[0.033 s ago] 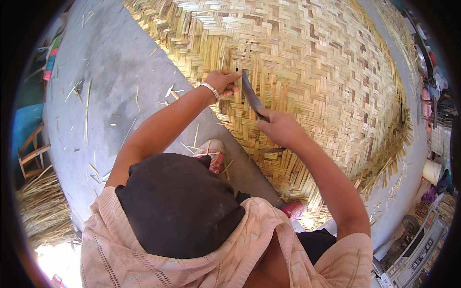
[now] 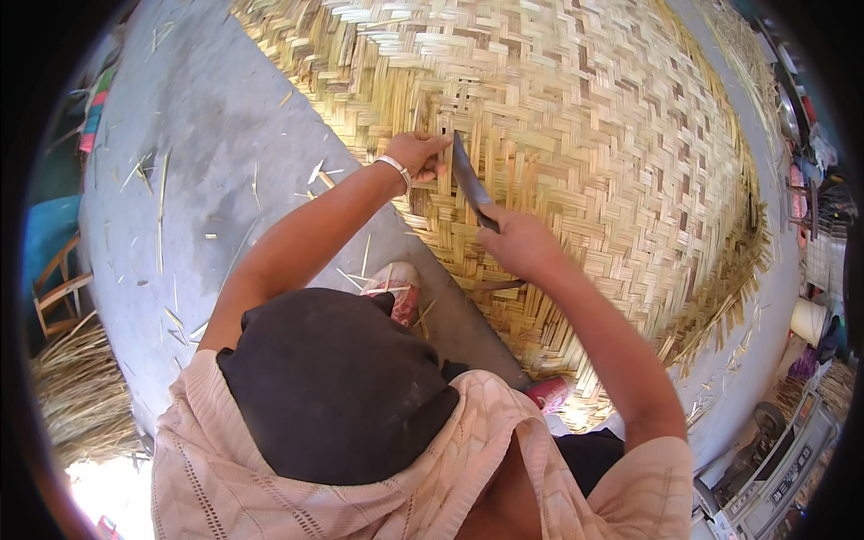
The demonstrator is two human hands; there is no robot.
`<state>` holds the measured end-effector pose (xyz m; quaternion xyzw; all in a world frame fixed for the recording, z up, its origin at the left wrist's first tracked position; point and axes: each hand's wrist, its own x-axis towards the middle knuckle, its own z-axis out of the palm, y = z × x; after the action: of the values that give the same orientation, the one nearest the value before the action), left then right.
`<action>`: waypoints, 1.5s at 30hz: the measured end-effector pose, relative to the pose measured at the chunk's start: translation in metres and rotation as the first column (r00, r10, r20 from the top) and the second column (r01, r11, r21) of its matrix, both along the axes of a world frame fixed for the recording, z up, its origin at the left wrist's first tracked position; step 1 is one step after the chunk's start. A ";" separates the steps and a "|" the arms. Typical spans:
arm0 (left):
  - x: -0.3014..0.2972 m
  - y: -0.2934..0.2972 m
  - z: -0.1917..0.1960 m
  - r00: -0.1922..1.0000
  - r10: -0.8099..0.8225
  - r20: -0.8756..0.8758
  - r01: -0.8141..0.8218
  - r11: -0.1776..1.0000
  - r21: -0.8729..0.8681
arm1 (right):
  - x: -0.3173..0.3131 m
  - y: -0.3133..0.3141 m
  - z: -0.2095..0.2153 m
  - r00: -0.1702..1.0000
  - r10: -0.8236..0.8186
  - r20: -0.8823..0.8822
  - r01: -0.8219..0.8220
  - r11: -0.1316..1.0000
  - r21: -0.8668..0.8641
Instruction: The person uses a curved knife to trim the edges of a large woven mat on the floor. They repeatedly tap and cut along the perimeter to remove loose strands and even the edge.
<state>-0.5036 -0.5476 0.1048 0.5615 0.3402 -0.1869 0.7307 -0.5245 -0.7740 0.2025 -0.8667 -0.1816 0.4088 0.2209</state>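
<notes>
1. left hand (image 2: 416, 155) sits on the near part of the woven bamboo mat (image 2: 612, 135), fingers curled and pressed down on the strips; a pale bangle (image 2: 396, 167) rings the wrist.
2. right hand (image 2: 522, 241) is closed in a fist round the handle of a dark knife (image 2: 468, 178). the blade angles up and away from the fist, its tip just beside the left fingertips, touching or nearly touching the weave; cannot tell which.
3. the mat fills the upper middle and right of the view, a wide sheet of flat pale-yellow strips in a crossed weave. its near right edge is unfinished, loose strip ends (image 2: 720, 315) fanning out over the ground.
4. mat lies on a grey concrete floor (image 2: 225, 117), which is littered with thin bamboo slivers (image 2: 162, 171) to the left of the arms.
5. one foot in a pink sandal (image 2: 396, 288) rests at the mat's near edge under the left forearm; another red-pink sandal (image 2: 549, 392) shows lower right, by the right elbow.
6. a bundle of dry straw-like strips (image 2: 76, 387) lies far left, next to a wooden chair frame (image 2: 58, 288).
7. against the other frame: no difference seen. hands, knife, mat and feet hold the same places; grip and blade angle match.
</notes>
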 end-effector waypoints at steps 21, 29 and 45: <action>0.011 -0.021 -0.010 0.990 0.014 -0.141 0.026 0.959 0.282 | -0.022 0.027 -0.026 0.982 -0.049 0.183 0.067 0.993 -0.094; -0.011 -0.011 0.007 0.846 -0.487 -0.216 0.410 0.337 0.848 | -0.021 0.020 -0.004 0.987 0.041 0.155 -0.016 0.987 -0.161; -0.005 -0.029 0.000 0.956 -0.283 0.074 0.233 0.890 0.391 | -0.012 -0.075 0.086 0.849 -0.384 -0.363 0.481 0.845 0.233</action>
<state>-0.5083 -0.5765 0.1053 0.7429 0.2441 -0.1765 0.5978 -0.5370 -0.8488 0.2884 -0.7653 -0.0059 0.4409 0.4688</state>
